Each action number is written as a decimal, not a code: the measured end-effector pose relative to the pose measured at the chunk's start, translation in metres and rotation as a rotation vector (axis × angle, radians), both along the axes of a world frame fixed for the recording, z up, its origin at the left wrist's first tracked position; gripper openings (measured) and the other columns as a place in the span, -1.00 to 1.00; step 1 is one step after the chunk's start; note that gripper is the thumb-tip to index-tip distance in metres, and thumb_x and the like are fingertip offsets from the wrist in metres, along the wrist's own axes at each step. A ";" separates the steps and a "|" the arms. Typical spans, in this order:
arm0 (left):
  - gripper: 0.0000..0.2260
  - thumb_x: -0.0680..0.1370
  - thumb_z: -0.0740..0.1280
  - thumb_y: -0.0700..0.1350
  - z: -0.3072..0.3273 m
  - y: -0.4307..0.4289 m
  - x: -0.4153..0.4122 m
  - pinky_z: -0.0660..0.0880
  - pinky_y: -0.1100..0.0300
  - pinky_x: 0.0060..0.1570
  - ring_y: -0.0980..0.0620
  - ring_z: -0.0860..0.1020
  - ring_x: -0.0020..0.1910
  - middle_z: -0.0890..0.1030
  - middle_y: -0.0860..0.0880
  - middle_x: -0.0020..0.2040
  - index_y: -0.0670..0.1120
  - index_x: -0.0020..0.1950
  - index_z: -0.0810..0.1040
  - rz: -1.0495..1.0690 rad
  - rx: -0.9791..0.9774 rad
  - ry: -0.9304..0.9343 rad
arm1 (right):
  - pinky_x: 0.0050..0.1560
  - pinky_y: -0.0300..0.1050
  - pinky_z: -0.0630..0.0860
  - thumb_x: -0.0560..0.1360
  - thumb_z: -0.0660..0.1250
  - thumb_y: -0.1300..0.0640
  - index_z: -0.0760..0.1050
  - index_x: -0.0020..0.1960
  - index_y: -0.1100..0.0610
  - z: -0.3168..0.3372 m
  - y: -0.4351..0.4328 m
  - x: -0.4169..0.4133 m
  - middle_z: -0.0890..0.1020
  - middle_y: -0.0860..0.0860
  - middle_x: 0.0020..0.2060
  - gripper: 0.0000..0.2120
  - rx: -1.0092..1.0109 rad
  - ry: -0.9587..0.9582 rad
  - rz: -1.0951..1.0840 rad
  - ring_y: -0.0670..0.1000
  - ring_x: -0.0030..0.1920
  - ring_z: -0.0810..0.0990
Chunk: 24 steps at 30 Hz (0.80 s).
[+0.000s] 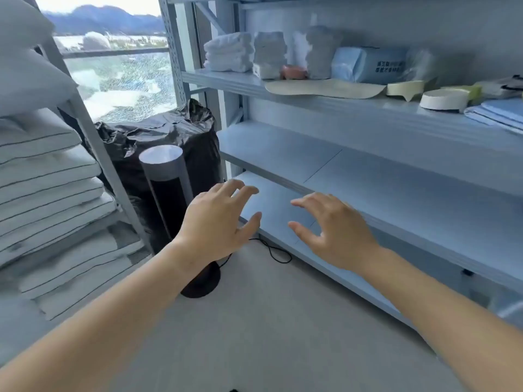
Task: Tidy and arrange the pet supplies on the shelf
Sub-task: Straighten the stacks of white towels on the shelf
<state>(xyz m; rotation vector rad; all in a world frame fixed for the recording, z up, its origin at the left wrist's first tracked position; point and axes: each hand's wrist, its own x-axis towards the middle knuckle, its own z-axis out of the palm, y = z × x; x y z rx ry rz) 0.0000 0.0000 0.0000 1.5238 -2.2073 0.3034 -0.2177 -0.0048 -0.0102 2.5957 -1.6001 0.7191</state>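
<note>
A pale blue metal shelf unit (368, 128) fills the right side. Its upper board carries folded white towels (229, 52), a stack of white cloths (268, 55), a small pink bowl (293, 72), a blue wrapped pack (368, 65), a flat beige mat (325, 88), a round white dish (443, 99) and folded blue pads (498, 113). The two lower boards hold nothing. My left hand (218, 222) and my right hand (334, 230) hover side by side in front of the lowest board, fingers spread, palms down, holding nothing.
A tall grey and black tower fan (169, 193) stands on the floor left of the shelf, its cable (271, 250) trailing past the shelf foot. Behind it sits a black plastic bag (158, 134). A second rack at left holds stacked white cushions (48, 188).
</note>
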 end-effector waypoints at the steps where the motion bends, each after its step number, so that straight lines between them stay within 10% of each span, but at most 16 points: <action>1: -0.61 0.51 0.22 0.13 -0.003 -0.010 0.000 0.43 0.13 -0.10 -0.02 0.53 0.10 0.51 0.03 0.19 0.00 0.28 0.46 -0.013 0.005 0.009 | 0.08 -0.05 0.40 0.50 0.29 -0.09 0.48 0.22 0.06 -0.004 -0.010 0.001 0.57 -0.04 0.12 -0.63 -0.010 -0.010 0.009 0.04 0.11 0.51; 24: -0.67 0.50 0.22 0.15 -0.009 -0.308 0.128 0.23 0.25 -0.27 0.13 0.44 -0.30 0.58 0.13 0.06 0.06 0.19 0.51 0.164 0.046 0.086 | 0.03 -0.13 0.38 0.52 0.20 -0.16 0.44 0.26 -0.02 0.005 -0.332 0.142 0.54 -0.12 0.12 -0.62 0.056 0.053 0.181 -0.02 0.11 0.51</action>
